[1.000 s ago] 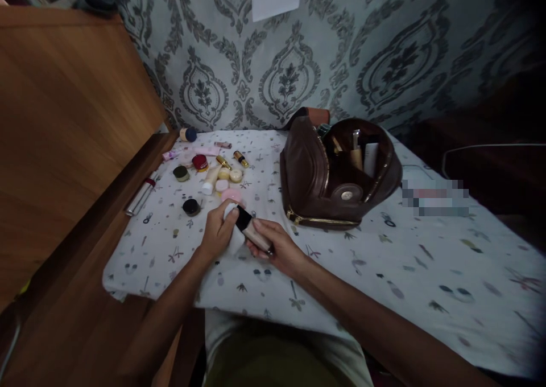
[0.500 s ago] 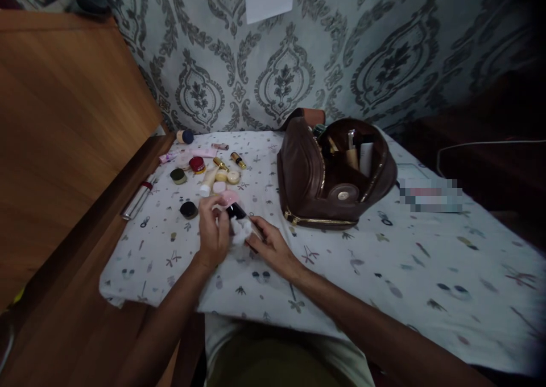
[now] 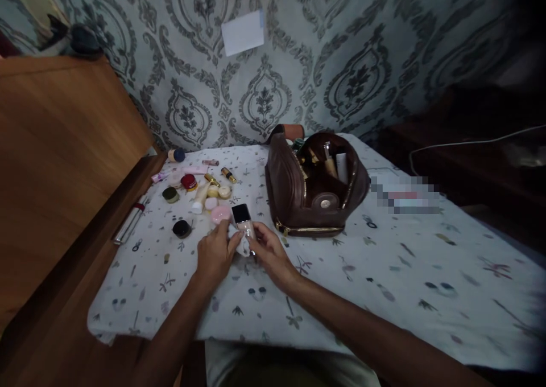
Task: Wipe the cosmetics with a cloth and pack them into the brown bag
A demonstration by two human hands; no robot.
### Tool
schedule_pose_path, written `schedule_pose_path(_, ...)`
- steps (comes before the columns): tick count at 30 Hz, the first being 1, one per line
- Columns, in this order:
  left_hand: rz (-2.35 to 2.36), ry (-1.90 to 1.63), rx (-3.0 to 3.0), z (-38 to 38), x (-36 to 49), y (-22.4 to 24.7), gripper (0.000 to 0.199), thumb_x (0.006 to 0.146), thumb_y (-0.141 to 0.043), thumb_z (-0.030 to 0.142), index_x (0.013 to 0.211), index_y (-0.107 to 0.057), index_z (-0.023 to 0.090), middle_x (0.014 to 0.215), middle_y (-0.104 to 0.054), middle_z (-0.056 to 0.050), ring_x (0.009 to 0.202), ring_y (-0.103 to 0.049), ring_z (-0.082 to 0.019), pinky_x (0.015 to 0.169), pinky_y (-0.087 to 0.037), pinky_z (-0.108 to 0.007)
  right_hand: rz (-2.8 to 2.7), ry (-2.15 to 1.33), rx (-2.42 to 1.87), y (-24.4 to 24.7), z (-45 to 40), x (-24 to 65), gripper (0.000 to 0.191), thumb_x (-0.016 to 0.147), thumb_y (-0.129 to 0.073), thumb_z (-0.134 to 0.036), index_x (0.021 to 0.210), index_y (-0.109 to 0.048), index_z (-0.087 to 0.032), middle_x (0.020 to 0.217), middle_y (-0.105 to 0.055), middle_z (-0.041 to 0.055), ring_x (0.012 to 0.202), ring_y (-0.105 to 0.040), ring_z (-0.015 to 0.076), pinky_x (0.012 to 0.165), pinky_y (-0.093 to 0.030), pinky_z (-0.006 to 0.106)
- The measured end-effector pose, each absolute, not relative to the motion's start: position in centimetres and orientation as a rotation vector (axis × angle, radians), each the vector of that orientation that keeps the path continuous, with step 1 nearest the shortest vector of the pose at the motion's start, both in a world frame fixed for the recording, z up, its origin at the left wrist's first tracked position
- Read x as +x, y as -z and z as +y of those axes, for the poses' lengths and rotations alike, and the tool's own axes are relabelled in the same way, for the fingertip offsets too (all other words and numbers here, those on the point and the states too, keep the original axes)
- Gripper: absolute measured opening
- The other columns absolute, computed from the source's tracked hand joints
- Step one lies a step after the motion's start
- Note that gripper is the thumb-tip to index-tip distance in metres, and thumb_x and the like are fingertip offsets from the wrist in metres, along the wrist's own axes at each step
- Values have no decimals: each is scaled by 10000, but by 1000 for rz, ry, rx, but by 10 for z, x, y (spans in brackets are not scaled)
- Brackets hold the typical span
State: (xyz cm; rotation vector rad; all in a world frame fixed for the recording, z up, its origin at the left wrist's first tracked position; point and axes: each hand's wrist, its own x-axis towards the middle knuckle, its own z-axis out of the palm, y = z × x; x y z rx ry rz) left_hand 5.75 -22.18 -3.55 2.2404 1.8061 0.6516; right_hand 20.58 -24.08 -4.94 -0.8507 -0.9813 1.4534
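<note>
Bottle (image 3: 242,215) turned, partly hidden by tissue (image 3: 243,247), right hand (image 3: 273,254)

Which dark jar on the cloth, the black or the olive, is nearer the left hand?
The black jar. It sits a little left of the left hand, while the olive jar is farther back, toward the wall.

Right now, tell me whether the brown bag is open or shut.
Open: the brown leather bag has its zipped top spread wide, showing a white tube standing inside.
</note>
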Motion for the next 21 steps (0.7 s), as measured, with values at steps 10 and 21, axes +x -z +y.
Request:
schedule_pose_path(10, 1438, -1396, 1878, -219, 52, 30, 185, 972, -480, 381, 1005, -545, 211, 831, -568, 2, 747, -562, -171, 698, -459, -283, -1160, -1259, -924, 49, -238, 211, 333, 859, -631, -415, 1105, -578, -196, 975, -634, 37, 914, -584, 199, 809, -466, 312)
schedule_pose_path(21, 1385, -1381, 1653, -215, 52, 34, 282, 977, -470, 449, 1147, -494, 225, 1051, -584, -52, 968, -580, -192, 895, -457, -339, -1505, -1155, -919, 45, -247, 210, 338, 866, -602, -287, 1185, -584, -178, 1023, -645, 29, 906, -581, 184, 808, -452, 291)
